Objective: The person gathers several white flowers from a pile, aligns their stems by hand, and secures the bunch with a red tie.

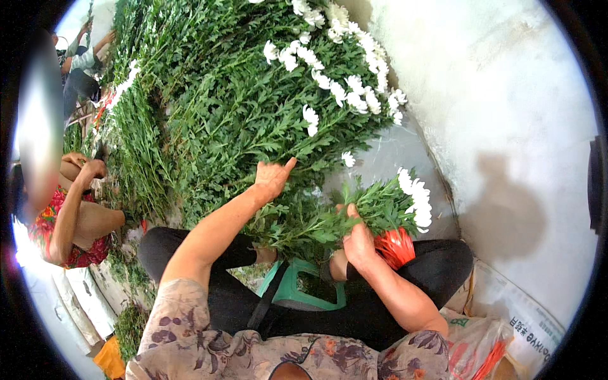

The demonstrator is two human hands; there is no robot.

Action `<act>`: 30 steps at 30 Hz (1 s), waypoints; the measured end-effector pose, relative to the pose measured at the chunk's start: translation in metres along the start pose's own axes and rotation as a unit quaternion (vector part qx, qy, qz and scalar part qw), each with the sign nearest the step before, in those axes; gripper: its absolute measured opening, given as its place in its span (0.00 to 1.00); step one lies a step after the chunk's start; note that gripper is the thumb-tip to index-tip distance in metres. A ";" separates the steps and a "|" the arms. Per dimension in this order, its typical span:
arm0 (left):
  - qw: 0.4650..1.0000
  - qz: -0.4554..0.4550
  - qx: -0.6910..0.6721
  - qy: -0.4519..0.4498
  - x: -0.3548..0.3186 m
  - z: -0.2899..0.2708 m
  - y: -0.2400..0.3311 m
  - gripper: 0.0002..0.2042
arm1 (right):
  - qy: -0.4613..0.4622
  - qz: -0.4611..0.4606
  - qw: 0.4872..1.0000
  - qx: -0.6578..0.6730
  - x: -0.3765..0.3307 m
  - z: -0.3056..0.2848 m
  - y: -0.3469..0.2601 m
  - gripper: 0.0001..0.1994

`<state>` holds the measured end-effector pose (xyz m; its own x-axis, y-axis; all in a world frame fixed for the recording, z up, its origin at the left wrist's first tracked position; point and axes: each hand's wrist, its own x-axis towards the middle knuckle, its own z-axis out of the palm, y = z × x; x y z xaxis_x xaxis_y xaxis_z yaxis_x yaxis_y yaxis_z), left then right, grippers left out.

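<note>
My right hand (360, 244) is closed round the leafy stems of a small bunch of white chrysanthemums (416, 199), whose blooms point to the right. My left hand (273, 179) reaches over a large pile of cut chrysanthemums (221, 107), one digit stretched out and the other fingertips partly lost among the leaves. I see no stem clearly held in it. White blooms (358, 95) line the pile's right side, and a single bloom (348, 159) lies just beyond the held bunch. By my right wrist, a bundle of red-orange plastic strips (395, 248) rests against my leg.
A green plastic stool (339, 296) stands between my legs. Another person (73, 215) sits at the left, hands together, with more people farther back. At right rise a pale wall (506, 82) and, lower down, a clear plastic bag (472, 345). Orange cloth (110, 358) lies lower left.
</note>
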<state>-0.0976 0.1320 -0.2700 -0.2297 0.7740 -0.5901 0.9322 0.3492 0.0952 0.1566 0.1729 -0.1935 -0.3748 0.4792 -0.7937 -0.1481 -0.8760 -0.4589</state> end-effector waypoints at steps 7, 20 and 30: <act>0.944 0.155 -0.178 0.230 -0.003 -0.001 0.022 0.22 | -0.028 0.005 0.999 -0.020 -0.002 0.017 -0.010 0.18; 0.721 -0.010 -0.692 0.046 0.021 0.011 -0.009 0.12 | -0.039 0.014 0.999 -0.004 -0.010 0.022 -0.021 0.21; 0.692 0.019 -0.712 0.118 0.014 -0.015 -0.018 0.13 | -0.045 0.030 0.998 -0.043 0.000 0.025 -0.010 0.21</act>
<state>-0.1216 0.1446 -0.2675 -0.4086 0.8024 -0.4349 -0.2432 0.3636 0.8993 0.1353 0.1808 -0.1788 -0.4627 0.4153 -0.7832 -0.0454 -0.8934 -0.4469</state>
